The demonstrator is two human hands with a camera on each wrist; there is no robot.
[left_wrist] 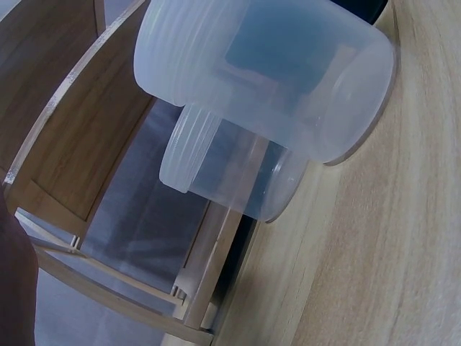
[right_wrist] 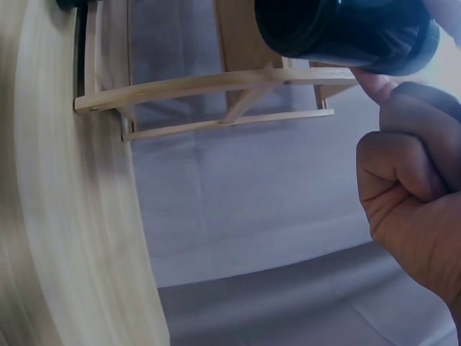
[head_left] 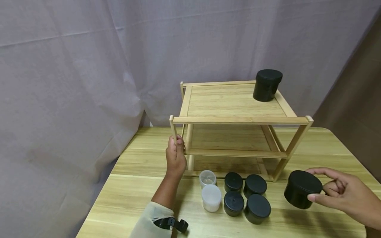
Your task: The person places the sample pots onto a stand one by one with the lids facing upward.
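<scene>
My left hand (head_left: 175,157) grips the left front post of a three-tier wooden shelf rack (head_left: 238,120). At the right, my right hand (head_left: 342,195) pinches a black lidded jar (head_left: 303,190) between thumb and forefinger, holding it above the table. The right wrist view shows this same jar (right_wrist: 346,32) over the curled other fingers of the hand (right_wrist: 418,166). Another black jar (head_left: 267,86) stands on the top tier, at its right rear. In front of the rack, several short black jars (head_left: 257,209) stand beside two translucent jars (head_left: 211,197), which the left wrist view shows close up.
The rack stands on a light wooden table (head_left: 134,198). A grey cloth (head_left: 74,82) hangs behind and to the left, with a brown surface (head_left: 354,99) at the right. A black strap (head_left: 171,223) circles the left sleeve.
</scene>
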